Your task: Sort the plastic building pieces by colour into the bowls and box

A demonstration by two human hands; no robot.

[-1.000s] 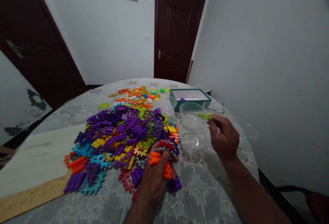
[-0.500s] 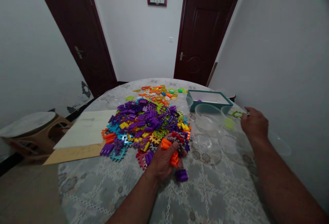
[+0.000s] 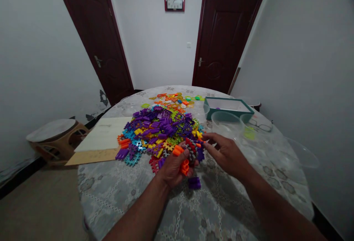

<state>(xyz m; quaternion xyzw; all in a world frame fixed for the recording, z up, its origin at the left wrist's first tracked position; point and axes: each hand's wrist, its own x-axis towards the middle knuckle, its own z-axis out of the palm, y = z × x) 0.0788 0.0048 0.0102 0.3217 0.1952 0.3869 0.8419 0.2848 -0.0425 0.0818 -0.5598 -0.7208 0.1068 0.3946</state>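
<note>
My left hand (image 3: 175,167) is closed around several plastic building pieces. Orange ribbed connectors (image 3: 184,166) stick out past its thumb, with red and grey toothed pieces (image 3: 190,149) bunched against the fingers. My right hand (image 3: 224,152) is just right of these, its thumb and index finger apart near a small orange piece at the edge of the pile; I see nothing clearly held in it. The large mixed pile of building pieces (image 3: 163,126), mostly purple, lies beyond both hands. A loose purple connector (image 3: 194,183) rests on the tablecloth below my left hand.
Clear plastic bowls (image 3: 226,121) stand on the right, one with a light green piece (image 3: 249,133). Behind them is a green-rimmed box (image 3: 229,105), and eyeglasses (image 3: 261,125) lie nearby. Orange pieces (image 3: 174,100) spread at the back. Paper and cardboard (image 3: 103,134) lie left.
My right hand has swung left from the clear bowls to the pile beside my left hand. The green piece by its fingers is no longer there. My left hand still holds its pieces.
</note>
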